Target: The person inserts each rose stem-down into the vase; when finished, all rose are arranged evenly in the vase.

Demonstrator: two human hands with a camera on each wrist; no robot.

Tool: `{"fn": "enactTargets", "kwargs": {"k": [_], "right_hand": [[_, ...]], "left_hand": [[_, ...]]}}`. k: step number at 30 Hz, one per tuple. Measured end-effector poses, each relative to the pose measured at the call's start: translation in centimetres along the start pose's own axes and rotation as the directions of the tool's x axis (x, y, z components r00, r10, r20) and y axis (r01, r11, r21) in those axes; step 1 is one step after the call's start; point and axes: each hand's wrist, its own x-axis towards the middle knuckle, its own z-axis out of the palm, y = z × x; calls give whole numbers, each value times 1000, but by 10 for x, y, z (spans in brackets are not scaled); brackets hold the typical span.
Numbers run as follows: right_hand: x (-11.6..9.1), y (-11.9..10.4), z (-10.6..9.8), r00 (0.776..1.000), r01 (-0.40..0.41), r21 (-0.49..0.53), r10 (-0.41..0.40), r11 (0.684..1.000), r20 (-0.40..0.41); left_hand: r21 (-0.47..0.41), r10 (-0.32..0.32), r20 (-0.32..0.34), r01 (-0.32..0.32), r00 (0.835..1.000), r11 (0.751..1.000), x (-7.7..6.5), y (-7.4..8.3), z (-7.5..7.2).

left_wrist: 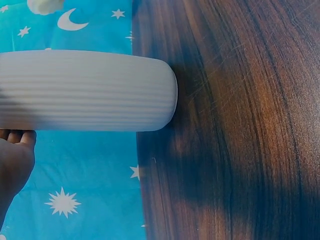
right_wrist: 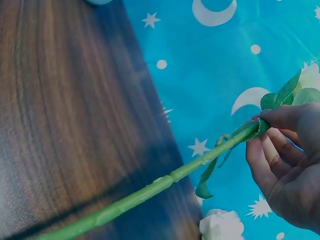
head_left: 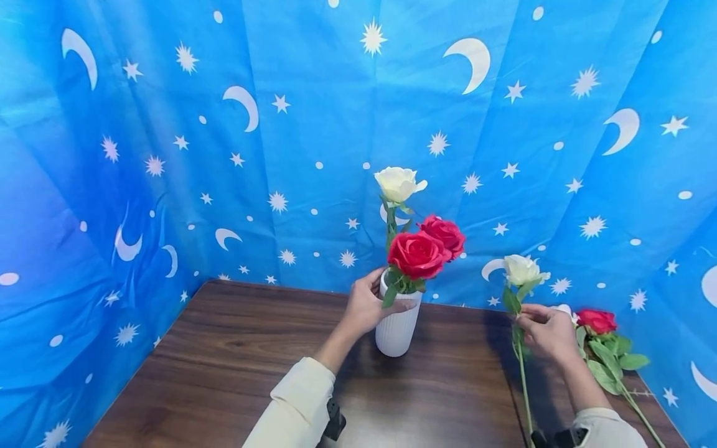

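My left hand [head_left: 368, 306] grips a white ribbed vase [head_left: 396, 330] near its rim, thumb across the front. In the vase stand a tall white rose [head_left: 399, 184] and two red roses [head_left: 417, 254], which sit lower at the mouth. The left wrist view shows the vase's ribbed side [left_wrist: 90, 90] and part of the hand [left_wrist: 16, 162]. To the right, my right hand [head_left: 551, 333] pinches the stem of another white rose [head_left: 523, 270] just below its bloom. That green stem [right_wrist: 150, 191] slants down, bare along its lower length, with leaves close to the fingers.
Another red rose [head_left: 597, 321] with green leaves lies at the table's right side, behind the right hand. A white bloom [right_wrist: 222, 225] is beside it. The brown wooden table [head_left: 235, 348] meets a blue star-and-moon cloth [head_left: 313, 124] at its back and sides.
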Motion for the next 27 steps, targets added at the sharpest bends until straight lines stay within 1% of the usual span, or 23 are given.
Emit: {"fn": "enactTargets", "kwargs": {"k": [4, 7, 9, 14, 20, 21, 25, 27], "right_hand": [[-2, -8, -3, 999, 19, 78, -17, 997, -38], [-4, -15, -6, 999, 16, 130, -10, 991, -48], [-4, -18, -9, 998, 37, 159, -27, 987, -60], [-4, -25, -17, 994, 80, 243, -61, 967, -85], [-3, -31, -22, 990, 114, 321, -78, 940, -120], [-3, -32, -22, 989, 120, 349, -83, 929, -121], [-4, -40, -23, 988, 146, 474, -103, 868, -115], [-4, -44, -23, 988, 153, 539, -109, 828, -113]], "left_hand": [[4, -7, -2, 7, 1000, 1000, 1, -1, 0], [11, -15, -6, 15, 1000, 1000, 1, 0, 0], [12, -20, -7, 20, 1000, 1000, 0, 1, 0], [20, -18, -4, 18, 1000, 1000, 1, 2, 0], [16, -9, 1, 9, 1000, 1000, 2, 1, -1], [17, -8, 1, 8, 1000, 1000, 2, 1, -1], [16, -7, 3, 7, 1000, 1000, 1, 1, -1], [15, -10, 3, 10, 1000, 1000, 1, 1, -1]]}}
